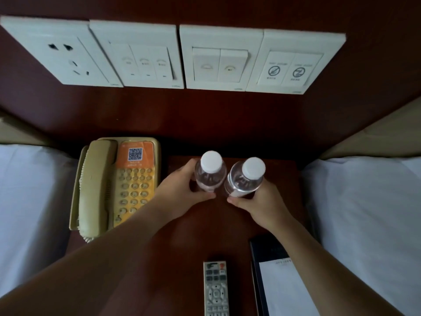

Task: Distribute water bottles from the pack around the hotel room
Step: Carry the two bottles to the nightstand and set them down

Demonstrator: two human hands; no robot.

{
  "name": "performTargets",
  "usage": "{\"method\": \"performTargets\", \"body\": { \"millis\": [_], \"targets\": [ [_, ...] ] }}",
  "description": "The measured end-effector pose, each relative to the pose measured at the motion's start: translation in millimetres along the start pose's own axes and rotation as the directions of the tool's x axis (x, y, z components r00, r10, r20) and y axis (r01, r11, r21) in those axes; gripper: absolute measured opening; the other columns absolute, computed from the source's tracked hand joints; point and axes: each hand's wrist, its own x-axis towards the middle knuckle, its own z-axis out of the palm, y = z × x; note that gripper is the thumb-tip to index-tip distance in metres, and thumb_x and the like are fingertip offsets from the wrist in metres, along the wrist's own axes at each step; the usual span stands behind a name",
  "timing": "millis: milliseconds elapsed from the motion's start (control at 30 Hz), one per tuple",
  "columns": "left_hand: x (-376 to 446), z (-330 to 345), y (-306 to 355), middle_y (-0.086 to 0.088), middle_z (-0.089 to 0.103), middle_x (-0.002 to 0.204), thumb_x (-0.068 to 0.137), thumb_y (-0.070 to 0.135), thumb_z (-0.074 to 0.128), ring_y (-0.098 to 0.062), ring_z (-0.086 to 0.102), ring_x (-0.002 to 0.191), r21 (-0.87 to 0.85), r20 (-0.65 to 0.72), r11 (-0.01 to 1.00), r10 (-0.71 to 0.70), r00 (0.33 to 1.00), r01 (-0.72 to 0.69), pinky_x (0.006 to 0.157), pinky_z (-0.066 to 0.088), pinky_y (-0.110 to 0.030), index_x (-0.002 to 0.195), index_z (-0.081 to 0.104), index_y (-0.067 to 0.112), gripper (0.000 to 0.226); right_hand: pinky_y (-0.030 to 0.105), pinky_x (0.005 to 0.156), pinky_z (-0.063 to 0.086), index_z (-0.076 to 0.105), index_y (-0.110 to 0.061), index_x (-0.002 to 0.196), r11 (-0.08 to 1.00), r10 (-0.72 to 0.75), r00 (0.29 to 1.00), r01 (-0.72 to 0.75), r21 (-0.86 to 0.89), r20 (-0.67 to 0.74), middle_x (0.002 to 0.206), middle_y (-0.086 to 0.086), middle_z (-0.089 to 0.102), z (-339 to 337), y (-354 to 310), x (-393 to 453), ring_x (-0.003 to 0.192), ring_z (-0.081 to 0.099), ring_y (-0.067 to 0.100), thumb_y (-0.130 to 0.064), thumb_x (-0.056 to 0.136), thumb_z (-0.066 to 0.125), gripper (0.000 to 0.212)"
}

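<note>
Two clear water bottles with white caps stand side by side on the dark wooden nightstand [182, 242], seen from above. My left hand [182, 190] is wrapped around the left bottle [210, 172], which stands upright. My right hand [257, 201] grips the right bottle [245, 179], which tilts slightly toward the left one. The bottles almost touch near their bases. The pack is not in view.
A beige and orange telephone [114, 185] fills the nightstand's left side. A grey remote control [216, 290] lies near the front edge, with a notepad in a dark holder [280, 283] to its right. White beds [369, 224] flank both sides. A switch panel [173, 55] is on the wall behind.
</note>
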Motion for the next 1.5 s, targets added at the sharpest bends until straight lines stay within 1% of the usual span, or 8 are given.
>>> {"method": "performTargets", "body": {
  "millis": [67, 167, 233, 300, 533, 1133, 1333, 1500],
  "targets": [
    [11, 0, -2, 0.021, 0.065, 0.115, 0.068, 0.043, 0.084, 0.003, 0.060, 0.106, -0.007, 0.025, 1.000, 0.005, 1.000, -0.005, 0.092, 0.046, -0.020, 0.129, 0.047, 0.036, 0.072, 0.042, 0.102, 0.049, 0.055, -0.020, 0.132, 1.000, -0.015, 1.000, 0.015, -0.005, 0.002, 0.123, -0.007, 0.065, -1, -1, 10, 0.119, 0.059, 0.014, -0.045, 0.063, 0.084, 0.079],
    [29, -5, -4, 0.035, 0.058, 0.103, 0.071, 0.034, 0.085, 0.019, 0.054, 0.097, -0.010, 0.106, 1.000, -0.005, 0.994, 0.006, 0.078, 0.036, 0.005, 0.130, 0.050, 0.032, 0.069, 0.021, 0.095, 0.047, 0.057, -0.017, 0.131, 1.000, -0.019, 1.000, 0.019, 0.007, 0.021, 0.118, -0.013, 0.066, -7, -2, 24, 0.112, 0.060, -0.002, -0.027, 0.069, 0.088, 0.070],
    [39, -9, -5, 0.037, 0.055, 0.099, 0.069, 0.030, 0.087, 0.021, 0.053, 0.095, 0.017, 0.144, 1.000, 0.003, 0.990, -0.005, 0.074, 0.034, 0.007, 0.133, 0.052, 0.028, 0.072, 0.004, 0.087, 0.042, 0.058, -0.017, 0.131, 0.999, -0.031, 0.999, 0.030, 0.017, 0.035, 0.117, -0.016, 0.066, -10, -1, 33, 0.107, 0.058, -0.013, -0.021, 0.070, 0.088, 0.068],
    [46, -9, -6, 0.037, 0.055, 0.093, 0.066, 0.030, 0.089, 0.026, 0.052, 0.087, 0.037, 0.130, 0.999, 0.005, 0.991, -0.010, 0.073, 0.036, 0.004, 0.129, 0.054, 0.028, 0.072, 0.001, 0.084, 0.041, 0.057, -0.018, 0.132, 0.999, -0.034, 0.999, 0.034, 0.016, 0.033, 0.117, -0.015, 0.067, -10, -1, 39, 0.102, 0.057, -0.014, -0.022, 0.070, 0.088, 0.070],
    [52, 7, -9, 0.025, 0.063, 0.110, 0.061, 0.044, 0.087, 0.002, 0.058, 0.108, 0.004, -0.018, 1.000, 0.003, 1.000, -0.003, 0.092, 0.043, -0.020, 0.135, 0.050, 0.032, 0.083, 0.041, 0.100, 0.051, 0.056, -0.031, 0.131, 0.997, -0.055, 0.998, 0.054, -0.049, -0.023, 0.121, -0.017, 0.067, -9, -3, 53, 0.115, 0.061, 0.003, -0.044, 0.059, 0.084, 0.078],
    [54, 10, -13, 0.033, 0.060, 0.094, 0.060, 0.047, 0.087, 0.013, 0.054, 0.093, -0.024, -0.034, 0.999, -0.036, 0.999, 0.035, 0.081, 0.037, -0.008, 0.124, 0.058, 0.038, 0.071, 0.040, 0.094, 0.053, 0.059, -0.031, 0.126, 0.990, -0.021, 0.998, 0.012, -0.140, -0.064, 0.115, -0.018, 0.068, -7, -2, 52, 0.112, 0.063, 0.007, -0.048, 0.058, 0.085, 0.075],
    [50, 11, -12, 0.031, 0.061, 0.094, 0.061, 0.049, 0.085, 0.012, 0.055, 0.092, -0.015, -0.046, 0.999, -0.040, 0.998, 0.039, 0.080, 0.039, -0.011, 0.124, 0.059, 0.038, 0.069, 0.041, 0.095, 0.053, 0.057, -0.033, 0.128, 0.993, -0.008, 0.999, 0.002, -0.117, -0.053, 0.117, -0.018, 0.068, -6, -4, 49, 0.112, 0.063, 0.007, -0.044, 0.060, 0.086, 0.075],
    [44, 10, -8, 0.020, 0.065, 0.117, 0.054, 0.054, 0.087, 0.001, 0.060, 0.109, -0.067, -0.017, 0.997, -0.048, 0.999, 0.047, 0.094, 0.051, -0.028, 0.129, 0.051, 0.038, 0.085, 0.044, 0.102, 0.049, 0.041, -0.040, 0.138, 1.000, 0.012, 1.000, -0.012, 0.005, 0.024, 0.131, -0.018, 0.060, -11, -15, 40, 0.122, 0.056, 0.006, -0.051, 0.050, 0.086, 0.100]
  ]
}}
